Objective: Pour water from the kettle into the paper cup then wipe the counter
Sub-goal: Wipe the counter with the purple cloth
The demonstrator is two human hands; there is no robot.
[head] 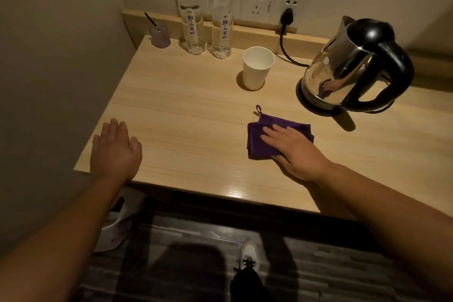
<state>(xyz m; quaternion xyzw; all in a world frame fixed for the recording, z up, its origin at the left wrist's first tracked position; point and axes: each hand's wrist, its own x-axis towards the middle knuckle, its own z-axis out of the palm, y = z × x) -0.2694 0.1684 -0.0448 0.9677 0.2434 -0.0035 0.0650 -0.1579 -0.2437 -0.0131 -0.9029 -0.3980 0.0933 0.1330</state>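
Right hand lies flat, palm down, fingers spread, pressed on top of a folded purple cloth; cloth lies on the counter, near its front edge, right of centre; a small hanging loop sticks out of the cloth's far left corner. Left hand flat and open, fingers together, at the front left corner of the counter; whether it touches the surface cannot be told; it holds nothing.

Kettle: steel body, black handle and lid; sits on its base at the right side of the counter, behind and to the right of the cloth; black cord runs from it to a plug in the wall socket. Paper cup: white, upright, between the kettle and two water bottles; apart from both. Bottles stand side by side against the back ledge, caps on; a small pale holder with a dark stick stands left of them.
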